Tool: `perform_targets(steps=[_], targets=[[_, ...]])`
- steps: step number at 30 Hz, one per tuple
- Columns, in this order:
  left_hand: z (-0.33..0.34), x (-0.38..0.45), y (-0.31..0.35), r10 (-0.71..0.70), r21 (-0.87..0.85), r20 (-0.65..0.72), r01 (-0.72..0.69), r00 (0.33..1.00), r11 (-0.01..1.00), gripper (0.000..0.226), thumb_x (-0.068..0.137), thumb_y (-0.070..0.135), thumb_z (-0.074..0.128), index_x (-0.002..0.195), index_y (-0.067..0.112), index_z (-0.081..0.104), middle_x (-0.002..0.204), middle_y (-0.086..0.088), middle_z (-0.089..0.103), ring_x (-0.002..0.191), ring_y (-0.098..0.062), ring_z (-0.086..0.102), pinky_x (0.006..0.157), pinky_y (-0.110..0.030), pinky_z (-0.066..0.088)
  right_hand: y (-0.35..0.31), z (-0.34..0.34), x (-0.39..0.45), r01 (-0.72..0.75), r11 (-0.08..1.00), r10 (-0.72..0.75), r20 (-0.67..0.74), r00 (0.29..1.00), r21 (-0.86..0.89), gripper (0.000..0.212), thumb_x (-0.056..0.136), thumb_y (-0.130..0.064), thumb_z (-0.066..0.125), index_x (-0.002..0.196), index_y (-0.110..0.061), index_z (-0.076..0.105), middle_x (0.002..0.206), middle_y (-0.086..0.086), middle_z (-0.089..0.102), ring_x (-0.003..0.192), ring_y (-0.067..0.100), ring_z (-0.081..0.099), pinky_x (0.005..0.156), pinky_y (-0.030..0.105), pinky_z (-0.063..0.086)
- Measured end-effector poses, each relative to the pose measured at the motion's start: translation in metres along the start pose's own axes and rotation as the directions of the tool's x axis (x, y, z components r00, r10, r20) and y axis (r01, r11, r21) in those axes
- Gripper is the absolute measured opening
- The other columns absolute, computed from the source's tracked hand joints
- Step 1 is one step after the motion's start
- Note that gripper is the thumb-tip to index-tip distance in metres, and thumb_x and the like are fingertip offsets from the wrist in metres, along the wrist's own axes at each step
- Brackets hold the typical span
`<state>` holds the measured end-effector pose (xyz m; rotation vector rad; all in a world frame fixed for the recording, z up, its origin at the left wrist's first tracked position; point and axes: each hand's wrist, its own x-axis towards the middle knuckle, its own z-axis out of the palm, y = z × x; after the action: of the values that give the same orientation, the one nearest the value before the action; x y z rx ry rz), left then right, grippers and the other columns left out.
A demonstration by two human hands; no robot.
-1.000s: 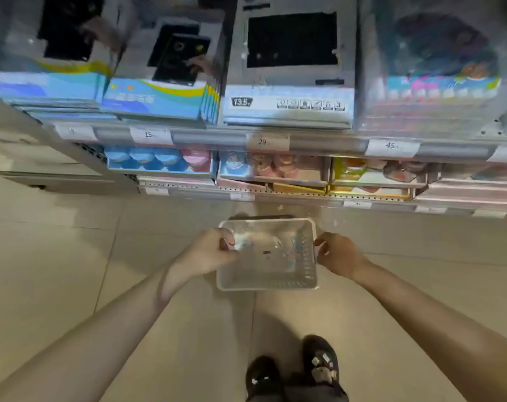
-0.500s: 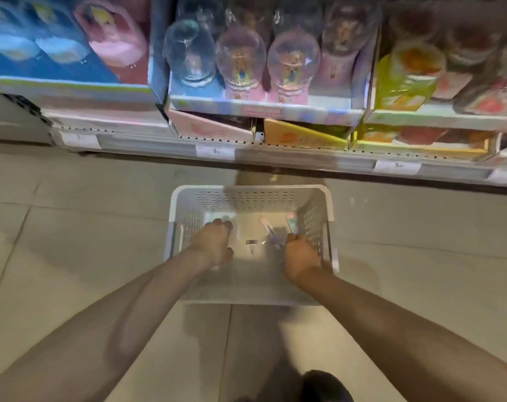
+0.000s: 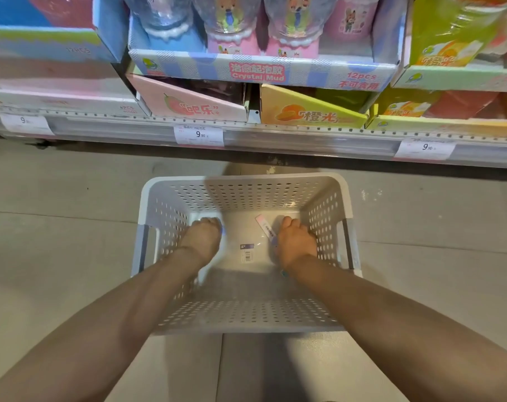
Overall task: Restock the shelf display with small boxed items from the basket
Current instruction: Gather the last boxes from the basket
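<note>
A pale tiled floor (image 3: 58,256) fills the lower part of the frame, with grout lines running across it and a dark seam where it meets the fixture above. Three white price tags hang along the top third: one at the far left (image 3: 24,121), one near the centre reading 9.90 (image 3: 199,135), and one at the right (image 3: 425,148). In the upper centre stands a blue and pink carton printed "Crystal Mud" and "12pcs" (image 3: 258,71), holding clear domed cups with cartoon figures. In the upper right sits a green and orange carton (image 3: 449,53). At the upper left is a blue carton marked 12PCS (image 3: 43,43).
</note>
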<state>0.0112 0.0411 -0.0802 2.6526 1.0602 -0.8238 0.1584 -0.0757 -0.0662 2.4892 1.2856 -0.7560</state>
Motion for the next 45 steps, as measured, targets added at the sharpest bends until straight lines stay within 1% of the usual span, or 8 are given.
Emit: perform_targets(steps=[5, 13, 18, 22, 28, 34, 39, 45], targets=[[-0.008, -0.005, 0.013, -0.002, -0.338, 0.034, 0.013, 0.999, 0.941, 0.020, 0.088, 0.010, 0.043, 0.104, 0.000, 0.051, 0.112, -0.021, 0.059, 0.101, -0.038, 0.059, 0.078, -0.033, 0.046, -0.002, -0.008, 0.000, 0.064, 0.998, -0.063, 0.058, 0.996, -0.014, 0.023, 0.093, -0.008, 0.035, 0.115, -0.003, 0.035, 0.115, 0.017, 0.058, 0.103, 0.029, 0.058, 0.077, 0.037, 0.049], [-0.023, 0.005, 0.052, 0.264, -0.258, -0.086, -0.277, 0.961, 0.925, 0.035, 0.091, 0.013, 0.044, 0.125, 0.011, 0.038, 0.120, -0.017, 0.044, 0.091, -0.033, 0.059, 0.067, -0.033, 0.043, -0.003, 0.002, -0.004, 0.029, 0.998, -0.040, 0.188, 0.981, 0.061, 0.035, 0.096, -0.011, 0.027, 0.128, 0.004, 0.029, 0.131, 0.021, 0.042, 0.119, 0.032, 0.048, 0.094, 0.038, 0.044], [-0.015, 0.019, 0.058, 0.241, -0.287, -0.067, -0.250, 0.968, 0.925, 0.045, 0.096, 0.031, 0.024, 0.137, 0.018, 0.039, 0.138, -0.014, 0.043, 0.108, -0.040, 0.054, 0.075, -0.033, 0.035, 0.001, -0.012, -0.011, 0.076, 0.997, -0.077, 0.274, 0.959, 0.014, 0.037, 0.096, -0.005, 0.030, 0.131, 0.005, 0.032, 0.138, 0.021, 0.040, 0.127, 0.033, 0.042, 0.100, 0.041, 0.041], [-0.023, 0.013, 0.056, 0.153, -0.354, -0.013, -0.148, 0.988, 0.923, 0.024, 0.093, 0.030, 0.039, 0.111, 0.016, 0.045, 0.113, -0.014, 0.058, 0.095, -0.031, 0.063, 0.077, -0.038, 0.053, -0.001, -0.019, -0.013, 0.143, 0.983, -0.073, 0.481, 0.874, -0.111, 0.043, 0.091, -0.002, 0.048, 0.133, -0.001, 0.039, 0.145, 0.011, 0.038, 0.134, 0.030, 0.036, 0.107, 0.042, 0.034], [-0.027, 0.007, 0.053, 0.183, -0.192, 0.036, -0.173, 0.982, 0.966, 0.023, 0.092, 0.016, 0.048, 0.111, 0.002, 0.047, 0.114, -0.016, 0.059, 0.100, -0.033, 0.059, 0.072, -0.033, 0.042, -0.004, -0.017, -0.019, 0.230, 0.962, -0.149, 0.422, 0.894, -0.150, 0.037, 0.088, -0.002, 0.054, 0.125, 0.003, 0.048, 0.138, 0.017, 0.047, 0.128, 0.033, 0.044, 0.105, 0.046, 0.039], [-0.018, 0.001, 0.042, 0.122, -0.305, 0.176, -0.063, 0.977, 0.950, 0.062, 0.087, 0.007, 0.045, 0.140, -0.004, 0.016, 0.125, -0.015, 0.057, 0.111, -0.033, 0.056, 0.084, -0.037, 0.046, -0.008, -0.019, -0.017, 0.179, 0.981, -0.192, 0.453, 0.871, 0.071, 0.016, 0.091, -0.002, 0.046, 0.080, 0.003, 0.056, 0.105, 0.022, 0.062, 0.103, 0.028, 0.054, 0.089, 0.039, 0.044], [-0.038, -0.019, 0.025, 0.153, -0.422, 0.273, -0.024, 0.950, 0.906, 0.032, 0.088, 0.005, 0.037, 0.118, -0.006, 0.037, 0.121, -0.025, 0.055, 0.105, -0.036, 0.056, 0.085, -0.039, 0.048, -0.001, -0.040, -0.034, 0.167, 0.968, -0.219, 0.303, 0.927, 0.189, 0.028, 0.088, -0.005, 0.047, 0.115, -0.001, 0.053, 0.118, 0.020, 0.058, 0.108, 0.034, 0.057, 0.083, 0.034, 0.045], [-0.103, -0.068, 0.015, 0.099, -0.564, 0.241, 0.057, 0.965, 0.824, 0.039, 0.090, 0.004, 0.036, 0.129, 0.003, 0.033, 0.134, -0.015, 0.049, 0.104, -0.026, 0.053, 0.080, -0.027, 0.041, -0.008, -0.099, -0.064, -0.027, 0.803, -0.150, 0.246, 0.958, 0.596, 0.019, 0.078, -0.016, 0.067, 0.089, -0.004, 0.058, 0.095, 0.013, 0.058, 0.087, 0.025, 0.057, 0.059, 0.022, 0.042]])
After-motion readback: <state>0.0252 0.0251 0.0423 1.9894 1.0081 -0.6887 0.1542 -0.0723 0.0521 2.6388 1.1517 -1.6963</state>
